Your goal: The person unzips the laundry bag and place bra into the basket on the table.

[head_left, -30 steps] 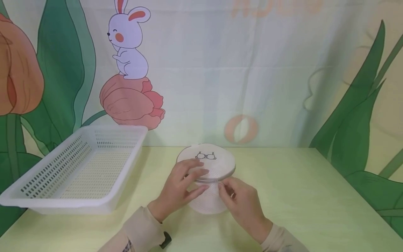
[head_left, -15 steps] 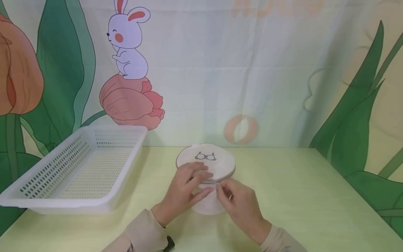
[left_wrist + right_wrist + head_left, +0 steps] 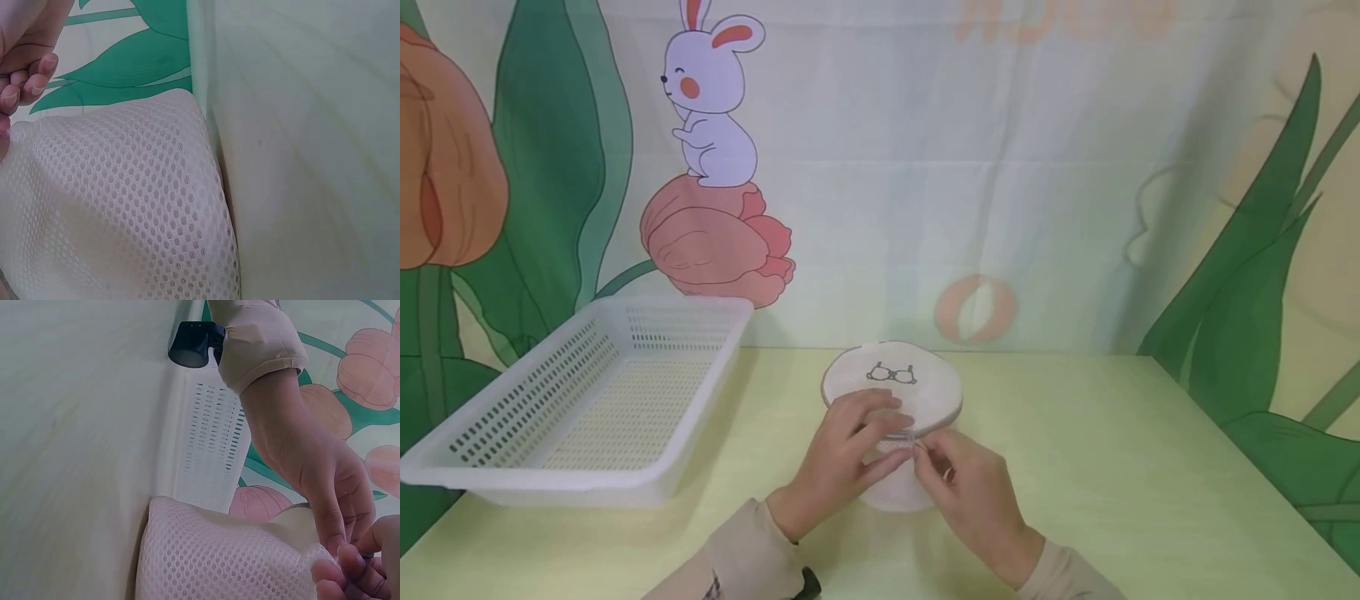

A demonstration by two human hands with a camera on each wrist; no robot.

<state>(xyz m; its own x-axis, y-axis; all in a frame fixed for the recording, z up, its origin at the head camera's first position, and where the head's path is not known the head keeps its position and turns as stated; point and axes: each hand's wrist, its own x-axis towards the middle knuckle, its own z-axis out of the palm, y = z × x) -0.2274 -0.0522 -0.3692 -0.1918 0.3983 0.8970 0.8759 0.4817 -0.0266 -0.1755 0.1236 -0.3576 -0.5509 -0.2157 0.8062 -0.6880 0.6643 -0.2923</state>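
A round white mesh laundry bag stands upright on the table, its flat lid marked with a dark bra drawing. The left hand has its fingers over the near rim and its thumb below, pinching the edge by the zip seam. Close beside it, the right hand pinches what looks like the small zipper pull at the front of the rim; the fingertips mostly cover it. From the right wrist, the left hand's fingertips meet the right fingers at the mesh bag's top edge. Honeycomb mesh fills the left wrist view.
To the left on the pale yellow-green table sits a white slotted plastic basket. A printed curtain with a rabbit and tulips hangs behind the table. A black device is worn at the left sleeve.
The left hand has slid a little to the right along the rim, while the right hand has shifted slightly left. Their fingertips are now closer together. The bag stays in place.
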